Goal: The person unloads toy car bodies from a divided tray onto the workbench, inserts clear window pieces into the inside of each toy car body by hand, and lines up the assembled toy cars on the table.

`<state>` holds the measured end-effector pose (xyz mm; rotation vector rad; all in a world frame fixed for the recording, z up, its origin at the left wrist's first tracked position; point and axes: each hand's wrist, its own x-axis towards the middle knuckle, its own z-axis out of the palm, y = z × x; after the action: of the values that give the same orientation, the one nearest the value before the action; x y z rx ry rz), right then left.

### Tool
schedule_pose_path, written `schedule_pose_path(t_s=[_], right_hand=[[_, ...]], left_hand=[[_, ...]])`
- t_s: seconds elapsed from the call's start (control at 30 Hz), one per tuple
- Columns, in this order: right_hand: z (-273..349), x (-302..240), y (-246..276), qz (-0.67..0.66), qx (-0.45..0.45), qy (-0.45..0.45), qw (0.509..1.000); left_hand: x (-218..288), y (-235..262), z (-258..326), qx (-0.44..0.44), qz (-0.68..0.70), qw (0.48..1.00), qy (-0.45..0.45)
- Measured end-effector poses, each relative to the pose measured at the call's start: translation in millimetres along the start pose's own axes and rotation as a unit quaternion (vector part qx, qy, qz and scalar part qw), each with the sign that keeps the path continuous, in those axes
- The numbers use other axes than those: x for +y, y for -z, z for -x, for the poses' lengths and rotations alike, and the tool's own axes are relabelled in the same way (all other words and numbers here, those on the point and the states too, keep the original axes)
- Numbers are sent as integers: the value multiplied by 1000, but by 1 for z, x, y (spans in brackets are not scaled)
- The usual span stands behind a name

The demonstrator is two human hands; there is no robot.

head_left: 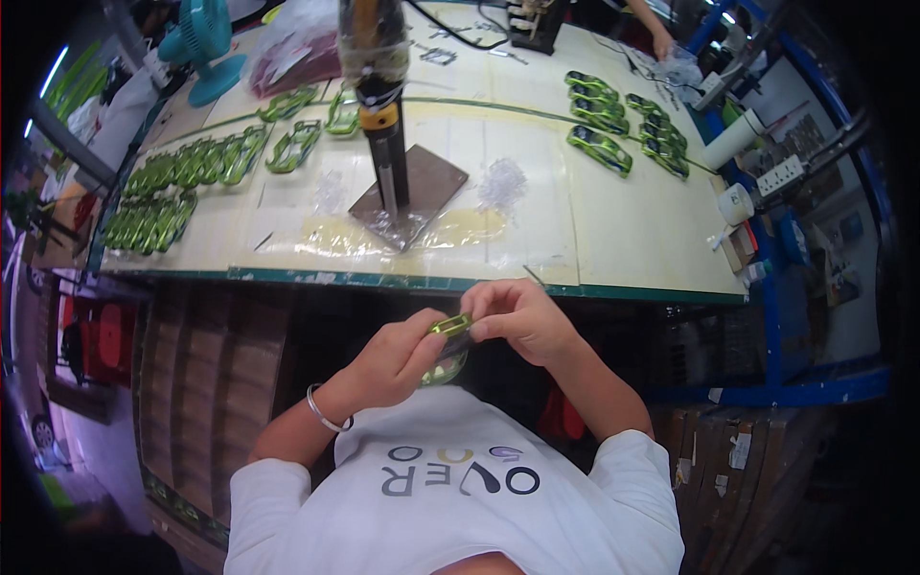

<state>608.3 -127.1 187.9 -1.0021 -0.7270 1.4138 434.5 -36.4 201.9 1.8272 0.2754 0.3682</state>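
In front of my chest, just off the near edge of the worktable, I hold a glossy green toy car body shell (450, 327). My left hand (385, 360) is closed round its left side, the thumb lying along it. At its right end, my right hand (525, 320) has its thumb and fingers bent together against the shell. Whether a small piece sits between those right fingertips is too small to tell. Beyond my hands a machine's dark metal column (388, 158) stands over a brown square plate (439, 184) on the table.
Rows of green shells (198, 163) stand on the table's left, with more shells (599, 150) at the right. Small clear pieces (502, 184) lie by the plate. A teal fan (198, 46) and another person's hand (662, 44) are at the back. Compartmented brown trays (211, 374) stand lower left.
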Motion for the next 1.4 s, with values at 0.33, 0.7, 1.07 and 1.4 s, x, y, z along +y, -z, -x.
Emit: schedule_pose_path(t_s=[0.33,0.7,1.07,1.4], right_hand=[[4,39,-9,-46,51,17,998],[2,73,-44,517,87,413,744],[15,67,-70,-169,68,99,978],[-40,41,-57,-407,73,-85,906]], left_hand=[[-16,-3,19,9,40,998,39],[-25,-9,28,149,195,969,37],[-57,-3,22,89,396,914,17],[-75,-2,-1,85,455,883,75]])
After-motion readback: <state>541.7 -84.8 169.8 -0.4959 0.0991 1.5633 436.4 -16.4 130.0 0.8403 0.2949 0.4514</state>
